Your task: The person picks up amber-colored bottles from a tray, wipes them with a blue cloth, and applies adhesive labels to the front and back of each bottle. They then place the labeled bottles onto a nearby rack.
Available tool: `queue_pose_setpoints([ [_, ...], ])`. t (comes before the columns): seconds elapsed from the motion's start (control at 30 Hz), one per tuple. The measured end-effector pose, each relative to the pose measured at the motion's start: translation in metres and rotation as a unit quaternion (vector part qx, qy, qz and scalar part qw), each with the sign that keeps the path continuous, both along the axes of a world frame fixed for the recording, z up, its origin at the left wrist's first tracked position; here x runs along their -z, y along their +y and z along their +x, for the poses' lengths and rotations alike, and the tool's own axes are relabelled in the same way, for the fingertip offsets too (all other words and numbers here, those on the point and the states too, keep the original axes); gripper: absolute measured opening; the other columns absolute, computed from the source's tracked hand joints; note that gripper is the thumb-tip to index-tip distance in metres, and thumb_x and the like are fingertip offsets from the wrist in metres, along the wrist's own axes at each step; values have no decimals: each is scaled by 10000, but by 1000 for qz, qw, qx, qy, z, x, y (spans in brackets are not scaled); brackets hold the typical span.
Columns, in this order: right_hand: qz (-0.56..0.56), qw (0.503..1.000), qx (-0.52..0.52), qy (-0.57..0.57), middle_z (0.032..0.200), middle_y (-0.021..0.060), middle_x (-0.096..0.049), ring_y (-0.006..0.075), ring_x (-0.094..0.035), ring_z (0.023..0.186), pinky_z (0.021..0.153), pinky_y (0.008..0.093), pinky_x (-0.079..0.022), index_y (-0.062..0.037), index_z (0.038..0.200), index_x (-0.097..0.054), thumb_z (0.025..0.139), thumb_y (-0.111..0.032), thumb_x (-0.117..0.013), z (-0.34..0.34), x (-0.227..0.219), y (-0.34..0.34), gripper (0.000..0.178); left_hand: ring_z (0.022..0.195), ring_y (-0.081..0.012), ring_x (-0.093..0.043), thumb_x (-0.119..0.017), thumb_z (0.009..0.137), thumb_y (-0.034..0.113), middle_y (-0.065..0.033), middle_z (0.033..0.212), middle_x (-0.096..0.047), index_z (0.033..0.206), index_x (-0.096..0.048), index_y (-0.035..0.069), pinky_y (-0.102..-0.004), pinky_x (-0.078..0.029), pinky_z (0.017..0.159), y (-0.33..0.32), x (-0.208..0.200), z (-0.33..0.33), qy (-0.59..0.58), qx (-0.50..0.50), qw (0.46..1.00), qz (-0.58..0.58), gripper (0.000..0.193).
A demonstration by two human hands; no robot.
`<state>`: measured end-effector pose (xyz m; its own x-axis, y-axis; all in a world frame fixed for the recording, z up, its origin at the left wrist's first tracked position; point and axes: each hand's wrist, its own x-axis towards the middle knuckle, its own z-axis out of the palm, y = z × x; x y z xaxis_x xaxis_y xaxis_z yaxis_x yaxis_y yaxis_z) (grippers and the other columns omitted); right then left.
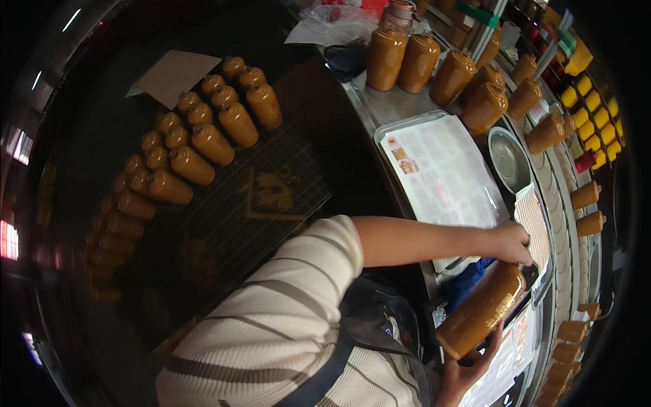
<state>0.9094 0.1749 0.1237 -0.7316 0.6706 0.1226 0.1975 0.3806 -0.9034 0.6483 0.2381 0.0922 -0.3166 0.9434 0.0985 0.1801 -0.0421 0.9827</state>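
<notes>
A glossy brown ceramic bottle (pixel 481 312) lies tilted over the workbench, its base toward me. My right hand (pixel 468 370) holds it from below, fingers along its underside. My left hand (pixel 510 243) reaches across to its far end, fingers closed beside a small dark thing (pixel 531 273) near the neck. What the left fingers pinch, if anything, is hidden. Just past that hand lies a striped strip of paper (pixel 532 220). A tray with a white sheet of labels (pixel 441 169) sits left of it, and a metal bowl (pixel 510 159) stands behind.
Several brown bottles (pixel 386 60) stand at the bench's far end, others along a curved conveyor (pixel 566 183) at right. Rows of bottles (pixel 211 144) fill the left side near a cardboard sheet (pixel 178 76). Blue cloth (pixel 466 283) and papers (pixel 495 373) lie near the held bottle.
</notes>
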Motion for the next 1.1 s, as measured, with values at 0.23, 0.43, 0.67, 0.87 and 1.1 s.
queue_pose_setpoints([
  [0.23,396,848,-347,-60,1090,211,-623,336,-663,759,609,393,-551,-94,1423,-496,604,-130,-848,-90,-5,12,893,743,-150,-617,-791,836,154,-74,837,-642,809,-652,-9,-307,-488,661,-304,-52,-31,154,-232,960,18,215],
  [0.43,239,884,-385,-117,1230,262,-616,414,-630,1131,880,417,-539,-78,1504,-403,605,31,-835,-156,-33,-21,1003,746,-208,-590,-772,802,114,-94,855,-602,779,-629,2,-329,-465,653,-492,-47,52,335,-663,653,-151,182],
  [0.67,251,892,-351,-137,1159,247,-658,390,-660,1074,878,443,-543,-57,1485,-428,663,43,-804,-157,-19,-9,910,859,-421,-595,-730,837,217,-213,882,-607,773,-613,-19,-490,-477,765,-708,27,6,423,-772,305,-363,272],
  [0.87,329,875,-309,-175,1118,242,-686,378,-679,1051,902,476,-549,-38,1455,-453,716,-7,-776,-151,3,18,807,906,-424,-611,-688,863,222,-200,956,-643,879,-665,11,-508,-499,797,-789,69,-40,356,-778,313,-412,213],
  [1.1,292,859,-310,-284,905,187,-733,301,-720,832,824,405,-559,-34,1255,-618,846,-185,-780,-153,-26,9,464,956,-418,-617,-662,873,200,-208,973,-651,900,-644,12,-499,-502,849,-812,88,-66,356,-760,328,-434,191],
])
